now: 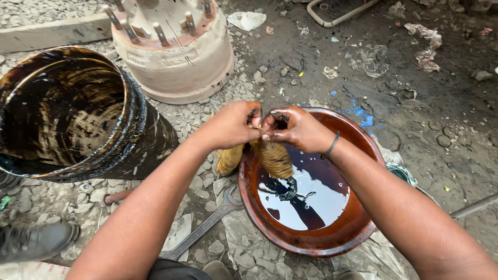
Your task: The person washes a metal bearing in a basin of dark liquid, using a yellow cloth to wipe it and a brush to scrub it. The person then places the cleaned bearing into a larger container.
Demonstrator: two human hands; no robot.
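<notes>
Both hands pinch one oily rag. The left hand [231, 124] and right hand [295, 128] grip the rag [275, 158] at its top. It hangs below them over the far-left rim of the red basin [358, 228].

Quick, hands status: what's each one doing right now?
Left hand: closed, gripping the oily cloth.
Right hand: closed on the same cloth, above the basin.

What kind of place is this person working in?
Probably an open-air vehicle repair yard: a studded wheel hub stands on oily gravel, beside a blackened oil drum and a large spanner.
</notes>
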